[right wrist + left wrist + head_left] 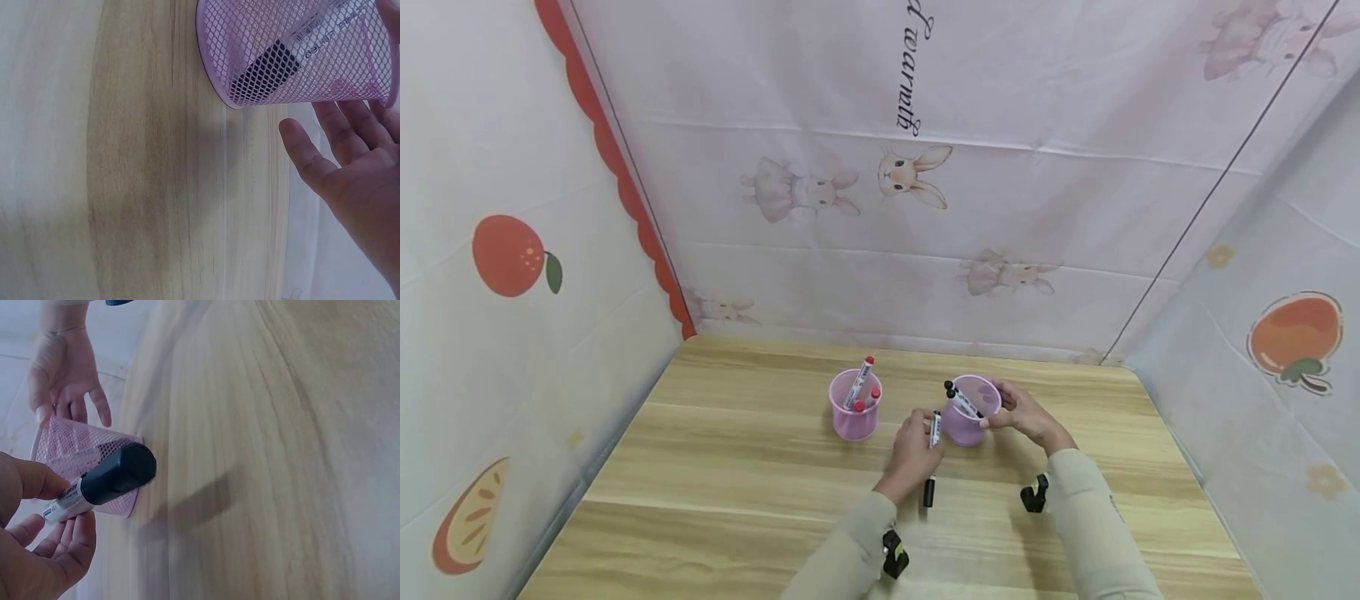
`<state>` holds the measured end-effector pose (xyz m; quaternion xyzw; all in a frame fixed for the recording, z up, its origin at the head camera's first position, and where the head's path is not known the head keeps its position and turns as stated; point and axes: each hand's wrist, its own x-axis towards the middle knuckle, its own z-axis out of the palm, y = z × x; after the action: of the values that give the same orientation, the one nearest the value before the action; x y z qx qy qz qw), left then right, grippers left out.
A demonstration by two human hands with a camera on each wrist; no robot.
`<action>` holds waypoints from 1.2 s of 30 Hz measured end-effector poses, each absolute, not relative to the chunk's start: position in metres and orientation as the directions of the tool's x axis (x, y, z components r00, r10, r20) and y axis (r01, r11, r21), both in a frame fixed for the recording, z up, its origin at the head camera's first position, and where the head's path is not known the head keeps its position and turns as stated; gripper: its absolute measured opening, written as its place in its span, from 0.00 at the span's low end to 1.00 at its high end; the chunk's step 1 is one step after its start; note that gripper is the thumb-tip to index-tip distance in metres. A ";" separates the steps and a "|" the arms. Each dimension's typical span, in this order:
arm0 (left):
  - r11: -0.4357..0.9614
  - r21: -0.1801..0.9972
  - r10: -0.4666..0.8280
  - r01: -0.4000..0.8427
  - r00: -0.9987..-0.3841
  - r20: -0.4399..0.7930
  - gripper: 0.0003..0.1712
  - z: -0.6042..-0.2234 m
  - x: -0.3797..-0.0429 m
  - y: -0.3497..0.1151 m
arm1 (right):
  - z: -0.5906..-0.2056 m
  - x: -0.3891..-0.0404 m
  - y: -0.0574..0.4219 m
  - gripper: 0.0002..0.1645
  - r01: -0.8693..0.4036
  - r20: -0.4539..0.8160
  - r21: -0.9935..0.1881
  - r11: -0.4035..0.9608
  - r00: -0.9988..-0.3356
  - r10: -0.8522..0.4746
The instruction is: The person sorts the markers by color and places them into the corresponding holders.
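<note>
My left hand pinches a black-capped whiteboard marker between thumb and fingers, just left of a pink mesh pen cup. In the left wrist view the black cap points away from the palm, overlapping the cup. My right hand holds that cup at its rim from the right, thumb on the near side and fingers behind. Inside lean black-tipped markers; the right wrist view shows a black marker end low inside through the mesh.
A second pink pen cup stands to the left, holding red-capped markers. Both cups are on a wood-grain table. Printed cloth walls border its back and sides. Black wrist cameras sit below the sleeves.
</note>
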<state>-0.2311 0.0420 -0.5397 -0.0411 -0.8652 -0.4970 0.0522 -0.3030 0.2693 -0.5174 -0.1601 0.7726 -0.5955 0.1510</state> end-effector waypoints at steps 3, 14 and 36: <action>0.485 0.868 0.011 0.108 -0.993 0.117 0.29 -0.539 -0.233 0.039 | -0.520 -0.304 0.270 0.51 -0.077 -0.040 -0.964 0.256 -0.906 -0.421; 0.433 0.898 0.007 0.077 -0.997 0.082 0.36 -0.532 -0.239 0.033 | -0.521 -0.303 0.270 0.52 -0.081 -0.030 -0.968 0.238 -0.902 -0.430; 0.315 0.919 -0.007 0.239 -0.967 0.254 0.23 -0.525 -0.244 0.033 | -0.525 -0.305 0.271 0.51 -0.089 -0.020 -0.968 0.232 -0.903 -0.429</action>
<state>-0.2438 0.0329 -0.5247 -0.0720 -0.8039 -0.5809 0.1060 -0.3046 0.2712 -0.5251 -0.1677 0.7720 -0.5963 0.1423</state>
